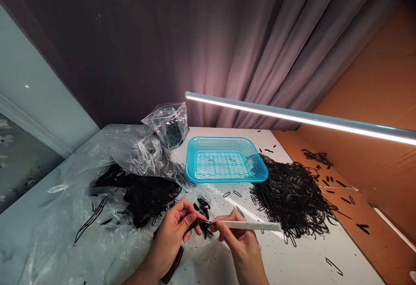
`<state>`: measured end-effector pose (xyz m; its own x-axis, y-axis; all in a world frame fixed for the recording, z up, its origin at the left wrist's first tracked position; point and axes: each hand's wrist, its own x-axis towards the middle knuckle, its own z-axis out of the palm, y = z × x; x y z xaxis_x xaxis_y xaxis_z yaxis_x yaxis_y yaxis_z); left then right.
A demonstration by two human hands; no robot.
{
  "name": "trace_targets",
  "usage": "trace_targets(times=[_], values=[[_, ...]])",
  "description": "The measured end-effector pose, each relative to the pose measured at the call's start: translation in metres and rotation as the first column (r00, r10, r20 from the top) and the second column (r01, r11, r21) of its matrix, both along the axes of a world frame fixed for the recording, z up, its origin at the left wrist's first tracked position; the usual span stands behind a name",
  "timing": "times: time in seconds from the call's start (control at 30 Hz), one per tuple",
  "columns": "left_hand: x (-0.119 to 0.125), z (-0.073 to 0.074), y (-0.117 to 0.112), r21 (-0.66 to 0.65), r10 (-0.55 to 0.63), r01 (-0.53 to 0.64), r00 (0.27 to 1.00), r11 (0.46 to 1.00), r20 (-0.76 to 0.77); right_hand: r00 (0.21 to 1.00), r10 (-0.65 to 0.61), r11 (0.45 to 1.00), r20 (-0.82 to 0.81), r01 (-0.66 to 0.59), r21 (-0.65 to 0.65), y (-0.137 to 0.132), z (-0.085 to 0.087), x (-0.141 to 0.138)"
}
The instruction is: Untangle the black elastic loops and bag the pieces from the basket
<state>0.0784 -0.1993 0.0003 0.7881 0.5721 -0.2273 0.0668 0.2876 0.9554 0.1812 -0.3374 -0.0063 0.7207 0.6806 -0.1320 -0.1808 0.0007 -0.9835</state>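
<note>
My left hand point(173, 233) is closed in a pinch on a small black strip of joined plastic pieces point(200, 225), held just above the table. My right hand point(238, 237) grips a thin white-handled tool point(253, 225) whose tip meets that black strip. Both hands are low in the middle of the view. A heap of loose black loops point(292, 194) lies to the right of my right hand. A darker pile of black parts point(143, 194) rests on clear plastic sheeting to the left.
A turquoise perforated basket point(195, 168) sits behind the hands. Crumpled clear bags point(167, 124) stand behind it at the left. A lit lamp bar point(299, 118) crosses overhead. Brown cardboard point(373, 215) borders the right side, with scattered black pieces on it.
</note>
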Motion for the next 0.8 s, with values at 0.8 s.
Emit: trace_targets(times=[0.8], values=[[-0.002,-0.002,0.001,0.184,-0.175,0.222,0.955,0.958,-0.240,0.965,-0.034,0.994,-0.259,0.060,0.093,0.007,-0.004,-0.002]])
